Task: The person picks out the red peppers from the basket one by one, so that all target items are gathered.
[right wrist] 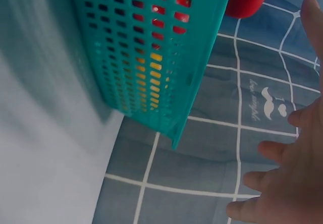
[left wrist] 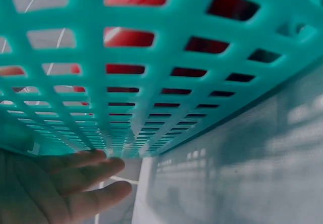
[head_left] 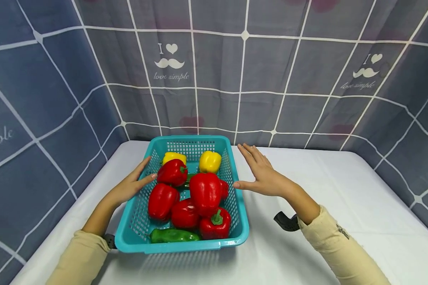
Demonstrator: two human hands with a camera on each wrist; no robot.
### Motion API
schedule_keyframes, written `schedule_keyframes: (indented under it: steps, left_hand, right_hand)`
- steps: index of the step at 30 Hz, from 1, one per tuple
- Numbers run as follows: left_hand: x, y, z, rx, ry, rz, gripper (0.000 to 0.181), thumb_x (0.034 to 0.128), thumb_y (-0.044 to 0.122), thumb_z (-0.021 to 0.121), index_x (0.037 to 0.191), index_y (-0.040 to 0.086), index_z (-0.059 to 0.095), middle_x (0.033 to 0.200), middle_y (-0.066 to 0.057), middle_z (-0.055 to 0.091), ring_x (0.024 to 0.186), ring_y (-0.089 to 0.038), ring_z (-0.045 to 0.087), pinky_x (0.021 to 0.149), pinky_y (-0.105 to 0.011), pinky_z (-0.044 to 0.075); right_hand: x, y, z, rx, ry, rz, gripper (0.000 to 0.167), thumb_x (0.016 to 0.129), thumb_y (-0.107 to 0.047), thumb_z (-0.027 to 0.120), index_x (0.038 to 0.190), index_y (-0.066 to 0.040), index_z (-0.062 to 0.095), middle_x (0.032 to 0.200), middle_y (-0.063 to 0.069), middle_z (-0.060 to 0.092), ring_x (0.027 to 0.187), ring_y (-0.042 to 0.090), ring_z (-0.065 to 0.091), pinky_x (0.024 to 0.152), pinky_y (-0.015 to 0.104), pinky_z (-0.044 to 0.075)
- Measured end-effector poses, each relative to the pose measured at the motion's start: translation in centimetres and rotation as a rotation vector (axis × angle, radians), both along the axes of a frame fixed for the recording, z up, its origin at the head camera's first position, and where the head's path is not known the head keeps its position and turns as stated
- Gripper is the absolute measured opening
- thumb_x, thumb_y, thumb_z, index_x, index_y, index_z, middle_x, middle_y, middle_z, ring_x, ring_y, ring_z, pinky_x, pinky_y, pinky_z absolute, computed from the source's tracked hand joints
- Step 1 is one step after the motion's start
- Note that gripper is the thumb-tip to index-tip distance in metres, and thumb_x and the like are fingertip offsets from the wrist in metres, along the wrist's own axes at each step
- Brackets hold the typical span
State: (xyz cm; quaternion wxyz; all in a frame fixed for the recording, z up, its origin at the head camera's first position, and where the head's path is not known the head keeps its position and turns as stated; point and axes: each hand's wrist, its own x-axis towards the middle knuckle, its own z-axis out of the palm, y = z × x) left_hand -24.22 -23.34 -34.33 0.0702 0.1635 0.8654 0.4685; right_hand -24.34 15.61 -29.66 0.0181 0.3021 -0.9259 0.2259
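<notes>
A turquoise plastic basket (head_left: 196,249) with perforated walls holds several red bell peppers (head_left: 205,193), two yellow bell peppers (head_left: 210,162) and green peppers, one of them a long green pepper (head_left: 174,236) at the near side. My left hand (head_left: 130,186) is beside the basket's left wall, fingers straight and thumb over the rim. On the other side, my right hand (head_left: 264,174) is spread, its thumb near the right rim and the other fingers apart from the basket. In the right wrist view, a gap separates the right hand (right wrist: 287,168) from the basket wall (right wrist: 146,57).
The basket stands on a white-covered table (head_left: 342,190), toward its left. Dark grey-blue checked curtains (head_left: 221,63) with white lines surround the left, back and right sides. A black strap (head_left: 287,221) sticks out at the right wrist.
</notes>
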Motion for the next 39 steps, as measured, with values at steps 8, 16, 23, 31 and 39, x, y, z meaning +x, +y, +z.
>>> schedule_keyframes:
  steps: [8,16,23,31,39]
  left_hand:
    - [0.1,0.0,-0.2,0.021,0.000,0.004,0.075,0.0934,0.029,0.045,0.147,0.006,-0.003,0.150,-0.025,0.004,0.132,-0.048,0.018,0.091,-0.056,0.040]
    - [0.1,0.1,-0.1,0.013,-0.005,0.022,0.075,0.0928,0.029,0.046,0.147,0.007,-0.001,0.150,-0.025,0.004,0.131,-0.048,0.020,0.090,-0.055,0.043]
    - [0.2,0.1,0.0,0.028,-0.038,0.028,0.076,0.0923,0.030,0.047,0.147,0.007,-0.001,0.149,-0.027,0.007,0.124,-0.051,0.032,0.076,-0.047,0.052]
    - [0.0,0.0,0.0,0.035,-0.036,0.014,0.075,0.0926,0.023,0.046,0.147,0.007,-0.003,0.148,-0.029,0.008,0.124,-0.051,0.032,0.077,-0.048,0.052]
    - [0.2,0.0,-0.2,0.024,0.002,-0.006,0.072,0.0890,0.008,0.042,0.146,0.002,-0.002,0.147,-0.031,0.006,0.128,-0.051,0.023,0.086,-0.057,0.044]
  right_hand:
    - [-0.1,-1.2,-0.1,-0.108,-0.037,0.069,0.095,0.076,-0.045,0.067,0.148,-0.027,0.006,0.152,0.008,0.013,0.138,0.031,0.014,0.102,0.061,0.026]
    - [-0.2,-2.1,-0.6,-0.140,-0.083,0.094,0.094,0.078,-0.043,0.066,0.147,-0.027,0.006,0.152,0.007,0.011,0.138,0.030,0.014,0.100,0.059,0.030]
    - [0.1,-2.7,-0.6,-0.158,-0.111,0.118,0.093,0.077,-0.045,0.066,0.147,-0.028,0.008,0.152,0.007,0.012,0.138,0.030,0.015,0.098,0.058,0.035]
    - [0.5,-3.4,-0.6,-0.206,-0.140,0.161,0.093,0.077,-0.046,0.065,0.147,-0.027,0.007,0.152,0.005,0.010,0.138,0.030,0.014,0.096,0.058,0.037]
    - [0.7,-4.0,-1.2,-0.237,-0.168,0.190,0.093,0.077,-0.044,0.066,0.147,-0.031,0.005,0.152,0.002,0.009,0.138,0.026,0.013,0.098,0.057,0.035]
